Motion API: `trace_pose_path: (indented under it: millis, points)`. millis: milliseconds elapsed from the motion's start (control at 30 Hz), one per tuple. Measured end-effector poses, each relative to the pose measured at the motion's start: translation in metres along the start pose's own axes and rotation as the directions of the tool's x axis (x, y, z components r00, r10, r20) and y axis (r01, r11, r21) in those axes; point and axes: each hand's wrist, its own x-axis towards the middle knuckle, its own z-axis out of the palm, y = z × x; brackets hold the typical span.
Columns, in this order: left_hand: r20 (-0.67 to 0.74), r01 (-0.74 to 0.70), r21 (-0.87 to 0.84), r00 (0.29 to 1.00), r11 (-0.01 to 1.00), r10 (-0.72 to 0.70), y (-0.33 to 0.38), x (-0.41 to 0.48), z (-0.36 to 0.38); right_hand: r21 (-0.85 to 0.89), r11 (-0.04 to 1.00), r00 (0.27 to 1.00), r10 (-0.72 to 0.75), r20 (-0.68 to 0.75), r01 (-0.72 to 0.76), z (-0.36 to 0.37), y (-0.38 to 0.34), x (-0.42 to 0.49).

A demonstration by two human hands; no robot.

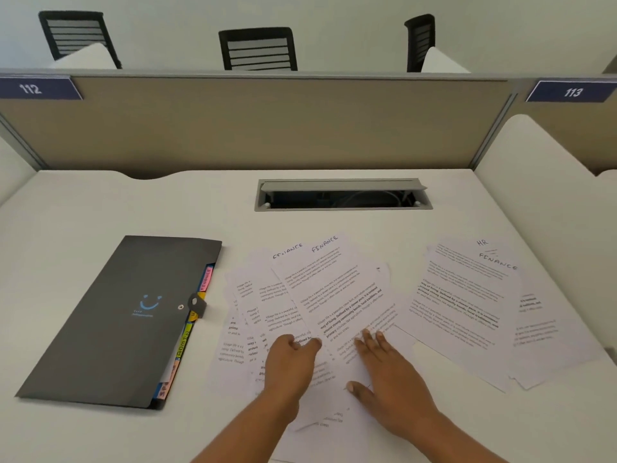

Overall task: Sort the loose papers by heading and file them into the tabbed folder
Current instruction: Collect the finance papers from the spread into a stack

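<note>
Hands: nearest my lens, the left hand (292, 359) and the right hand (390, 372) reach in from the bottom edge, close together but not touching.
Left grip: the fingers are bent, with thumb and fingertips at the near end of the top sheets. I cannot tell whether it pinches a sheet or only rests on it.
Right grip: it lies palm down with the fingers straight and spread, pressing flat on the paper and holding nothing.
Middle papers (330, 295): I see a loose fan of overlapping printed sheets under both hands. Two upper sheets carry a handwritten FINANCE heading at the far end.
Right papers (467, 305): a second overlapping pile lies to the right, its left edge meeting the fan. I read HR on one sheet and FINANCE on the one over it. More sheets stick out on the far right, their headings hidden.
Folder (110, 322): dark grey and shut, it lies flat just left of the fan, with a blue smiley on the cover.
Tabs: coloured tabs line the folder's right edge. The pink tab (206, 279) reads FINANCE and the yellow-green tab (183, 349) reads ADMIN.
Surface (100, 202): white, and it carries everything above.
Cable hatch (340, 195): grey with its lid raised, set beyond the papers.
Partition (253, 121): beige, at the far edge, with plates marked 112 and 113.
</note>
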Motion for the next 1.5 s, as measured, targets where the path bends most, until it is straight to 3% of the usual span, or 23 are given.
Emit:
trace_pose_path:
  millis: [300, 433, 633, 767, 1067, 1167, 1233, 1300, 1333, 1400, 1500]
  points:
    - [0.005, 0.205, -0.246, 0.978, 0.947, -0.211, 0.022, 0.018, 0.011, -0.113, 0.994, 1.0, -0.011, -0.025, 0.008, 0.013, -0.009, -0.007]
    - [0.002, 0.262, -0.225, 0.963, 0.938, -0.269, 0.028, 0.031, 0.013, -0.09, 0.995, 0.997, -0.037, -0.069, 0.031, 0.018, -0.01, -0.011]
    - [-0.201, 0.028, -0.04, 0.979, 0.999, -0.036, 0.03, 0.043, 0.026, -0.104, 0.993, 0.992, -0.058, -0.11, 0.047, 0.021, -0.011, -0.012]
    - [-0.242, 0.049, -0.177, 0.966, 0.983, -0.092, 0.038, 0.049, 0.031, -0.097, 0.993, 0.988, -0.077, -0.136, 0.064, 0.021, -0.01, -0.013]
    - [-0.148, 0.117, -0.308, 0.974, 0.944, -0.169, 0.048, 0.084, 0.028, -0.099, 0.992, 0.985, -0.095, -0.143, 0.081, 0.022, -0.006, -0.014]
    - [-0.23, -0.041, -0.122, 0.973, 0.992, 0.012, 0.055, 0.099, 0.014, -0.106, 0.99, 0.98, -0.107, -0.168, 0.089, 0.024, -0.005, -0.014]
    - [-0.259, -0.177, 0.224, 0.937, 0.958, 0.234, 0.062, 0.112, -0.001, -0.113, 0.989, 0.977, -0.119, -0.176, 0.1, 0.024, -0.003, -0.013]
    - [-0.218, -0.174, 0.644, 0.892, 0.745, 0.397, 0.065, 0.128, -0.015, -0.113, 0.989, 0.976, -0.119, -0.183, 0.099, 0.023, -0.004, -0.013]
    - [-0.178, -0.155, 0.763, 0.884, 0.628, 0.433, 0.066, 0.135, -0.021, -0.108, 0.99, 0.976, -0.114, -0.184, 0.095, 0.023, -0.005, -0.013]
    - [-0.091, -0.147, 0.843, 0.909, 0.517, 0.407, 0.069, 0.146, -0.028, -0.103, 0.99, 0.977, -0.112, -0.183, 0.094, 0.024, -0.006, -0.013]
    - [-0.007, -0.182, 0.859, 0.931, 0.479, 0.365, 0.074, 0.156, -0.031, -0.094, 0.991, 0.98, -0.11, -0.164, 0.095, 0.027, -0.006, -0.013]
